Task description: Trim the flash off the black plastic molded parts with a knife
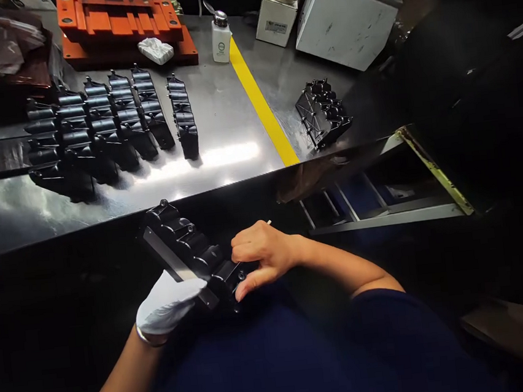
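Observation:
My left hand (170, 300), in a white glove, grips a black moulded plastic part (207, 256) with a row of rounded ribs and a flat side face. The thumb presses on that flat face; the other fingers are hidden beneath. The part is tilted, held in front of my body just off the bench edge. My bare right hand (263, 254) is closed at the part's near right end, thumb stretched along its edge. A thin pale tip of a stick-like tool (269, 222) shows behind the knuckles; the rest of it is hidden in the fist.
Several similar black parts (110, 121) stand in a row on the metal bench (226, 119). Another part (324, 113) lies right of a yellow tape strip (261, 100). Behind are an orange fixture (130, 54), a white pump bottle (221, 39), a box (276, 19) and a grey metal block (346, 18).

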A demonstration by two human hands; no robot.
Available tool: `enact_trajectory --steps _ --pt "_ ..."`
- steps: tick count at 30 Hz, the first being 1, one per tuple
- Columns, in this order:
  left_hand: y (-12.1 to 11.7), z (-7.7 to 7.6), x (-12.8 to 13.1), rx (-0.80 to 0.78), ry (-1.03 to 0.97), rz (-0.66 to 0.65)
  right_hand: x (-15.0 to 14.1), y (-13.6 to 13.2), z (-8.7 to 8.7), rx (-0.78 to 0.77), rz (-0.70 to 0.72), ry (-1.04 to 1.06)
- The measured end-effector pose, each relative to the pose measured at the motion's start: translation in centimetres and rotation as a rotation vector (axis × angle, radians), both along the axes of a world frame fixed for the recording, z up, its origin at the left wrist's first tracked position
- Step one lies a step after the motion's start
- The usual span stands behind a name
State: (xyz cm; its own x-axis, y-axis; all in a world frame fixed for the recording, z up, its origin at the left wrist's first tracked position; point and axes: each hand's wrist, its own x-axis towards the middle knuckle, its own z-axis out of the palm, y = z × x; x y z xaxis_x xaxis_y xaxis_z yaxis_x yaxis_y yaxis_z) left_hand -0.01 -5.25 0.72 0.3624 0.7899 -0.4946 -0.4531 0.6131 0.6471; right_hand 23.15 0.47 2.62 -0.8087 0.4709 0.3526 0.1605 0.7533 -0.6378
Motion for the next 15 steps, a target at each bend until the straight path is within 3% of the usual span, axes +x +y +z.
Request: enact_trajectory --steps 10,15 --pt "-0.7 -0.2 2.4 -0.128 -0.129 0.282 -0.5 1.0 -1.4 0.160 -0.304 0.026" --pt "-0.5 0.3 2.8 -0.353 -0.217 0.422 -1.0 0.8 -1.7 0.223 -0.423 -0.032"
